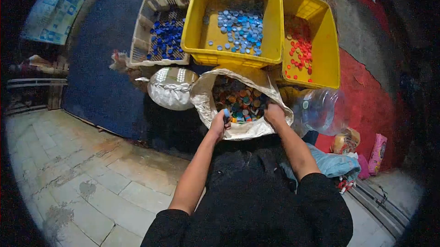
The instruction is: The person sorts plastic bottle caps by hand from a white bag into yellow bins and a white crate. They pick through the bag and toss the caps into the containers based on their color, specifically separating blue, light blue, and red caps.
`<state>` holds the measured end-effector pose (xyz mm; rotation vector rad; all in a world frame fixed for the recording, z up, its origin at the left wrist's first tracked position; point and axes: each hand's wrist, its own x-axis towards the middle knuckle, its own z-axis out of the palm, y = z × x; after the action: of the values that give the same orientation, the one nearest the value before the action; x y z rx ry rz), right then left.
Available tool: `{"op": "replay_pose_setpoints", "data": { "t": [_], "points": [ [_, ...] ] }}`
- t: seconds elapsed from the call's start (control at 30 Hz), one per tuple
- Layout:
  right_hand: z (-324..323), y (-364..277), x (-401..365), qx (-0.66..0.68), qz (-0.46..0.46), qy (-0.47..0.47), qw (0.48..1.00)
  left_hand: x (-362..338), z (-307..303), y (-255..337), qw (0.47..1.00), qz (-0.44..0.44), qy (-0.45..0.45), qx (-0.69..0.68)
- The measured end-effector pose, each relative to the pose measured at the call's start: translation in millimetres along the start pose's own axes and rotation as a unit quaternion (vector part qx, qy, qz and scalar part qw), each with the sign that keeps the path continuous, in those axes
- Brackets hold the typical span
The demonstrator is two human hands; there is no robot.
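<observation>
A white woven sack (pixel 250 133) stands open in front of me, holding many mixed-colour bottle caps (pixel 240 103). My left hand (pixel 219 125) is closed at the sack's near left rim, with a light blue bottle cap (pixel 226 113) between its fingers. On the right side of the sack mouth, my right hand (pixel 275 115) reaches just inside the rim. Its fingers are curled, and what they hold, if anything, is hidden.
Beyond the sack are a white crate (pixel 136 48) of dark blue caps, a yellow bin (pixel 278 27) of light blue caps and another yellow bin (pixel 333 57) of red caps. A tied white sack (pixel 170 89) lies left; a clear plastic bottle (pixel 323 112) lies right.
</observation>
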<state>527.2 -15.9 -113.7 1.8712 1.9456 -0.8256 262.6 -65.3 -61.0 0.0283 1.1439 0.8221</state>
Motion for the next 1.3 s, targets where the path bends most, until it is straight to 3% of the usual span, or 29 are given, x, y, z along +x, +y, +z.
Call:
{"op": "replay_pose_setpoints", "data": {
  "t": [0.07, 0.1, 0.13, 0.17, 0.2, 0.27, 0.37, 0.43, 0.47, 0.53, 0.67, 0.73, 0.8, 0.83, 0.87, 1.0, 1.03, 1.07, 1.13, 1.17, 1.2, 1.23, 1.27, 1.3],
  "points": [
    [-12.4, -14.3, -8.8, 0.233, 0.003, 0.162, 0.959, -14.2, 0.6, 9.6, 1.0, 0.016, -0.011, -0.007],
    [-11.5, -13.4, -8.7, 0.359, -0.005, 0.142, 0.922, -21.7, 2.0, 13.7, 0.999, 0.022, -0.02, -0.019],
    [-16.5, -16.8, -15.3, 0.362, -0.007, 0.15, 0.92, -28.3, 2.4, 18.5, 0.999, 0.028, -0.024, -0.014],
    [-20.9, -21.0, -21.8, 0.639, 0.049, 0.023, 0.767, -33.5, 2.6, 25.1, 0.999, 0.01, -0.045, -0.02],
    [-23.7, -25.8, -29.2, 0.84, 0.094, -0.11, 0.522, -37.6, 4.3, 30.7, 0.997, -0.01, -0.066, -0.024],
    [-53.9, -53.0, -63.7, 0.885, 0.062, -0.136, 0.442, -50.0, 18.3, 46.5, 0.997, -0.023, -0.066, -0.025],
    [-58.2, -78.7, -85.9, 0.892, 0.005, -0.129, 0.433, -50.0, 19.1, 61.4, 0.988, -0.061, -0.141, 0.035],
    [-58.5, -98.2, -95.1, 0.922, -0.042, -0.113, 0.367, -40.8, 22.6, 71.6, 0.986, -0.066, -0.14, 0.054],
    [-56.7, -105.5, -97.1, 0.924, -0.046, -0.107, 0.363, -37.0, 26.0, 78.5, 0.986, -0.071, -0.138, 0.067],
    [-53.3, -121.2, -98.4, 0.956, -0.052, -0.09, 0.275, -36.2, 30.5, 92.8, 0.981, -0.079, -0.15, 0.089],
    [-52.6, -159.4, -83.8, 0.967, 0.021, -0.059, 0.247, -46.9, 31.1, 130.0, 0.972, -0.088, -0.157, 0.15],
    [-47.5, -178.8, -77.4, 0.966, 0.036, -0.025, 0.256, -22.1, 11.6, 138.4, 0.961, -0.048, -0.21, 0.174],
    [-33.2, -193.7, -71.2, 0.961, 0.082, -0.007, 0.266, -18.4, 2.0, 164.0, 0.943, -0.074, -0.263, 0.191],
    [-30.0, -200.7, -72.1, 0.958, 0.098, -0.009, 0.27, -23.0, 3.5, 175.8, 0.941, -0.069, -0.221, 0.246],
    [-18.2, -209.0, -64.7, 0.966, 0.1, 0.008, 0.24, -23.5, 3.6, 186.9, 0.935, -0.061, -0.178, 0.299],
    [29.4, -232.1, -46.4, 0.966, 0.127, 0.038, 0.22, 0.6, -18.5, 208.2, 0.926, -0.115, -0.194, 0.303],
    [27.0, -244.6, -53.9, 0.963, 0.136, 0.068, 0.222, 44.4, -43.2, 198.0, 0.923, -0.172, -0.251, 0.234],
    [28.9, -250.9, -50.9, 0.951, 0.157, 0.074, 0.254, 46.2, -49.6, 198.9, 0.937, -0.207, -0.179, 0.216],
    [31.5, -257.8, -39.4, 0.949, 0.179, 0.079, 0.247, 53.4, -57.3, 202.5, 0.945, -0.236, -0.132, 0.184],
    [27.0, -257.3, -29.8, 0.95, 0.176, 0.089, 0.242, 49.4, -49.2, 211.0, 0.946, -0.231, -0.114, 0.196],
    [16.7, -252.4, -14.6, 0.961, 0.087, 0.099, 0.244, 48.7, -36.6, 223.5, 0.943, -0.232, -0.121, 0.206],
    [-0.1, -247.4, -0.6, 0.963, -0.003, 0.109, 0.246, 52.0, -22.6, 237.5, 0.961, -0.204, -0.164, 0.094],
    [-78.2, -277.6, -25.4, 0.967, -0.031, 0.164, 0.195, 55.4, -9.1, 249.9, 0.963, -0.174, -0.202, -0.022],
    [-108.6, -276.8, -21.4, 0.961, -0.118, 0.133, 0.212, 11.9, 20.1, 275.3, 0.965, -0.122, -0.233, 0.011]
  ]
}}
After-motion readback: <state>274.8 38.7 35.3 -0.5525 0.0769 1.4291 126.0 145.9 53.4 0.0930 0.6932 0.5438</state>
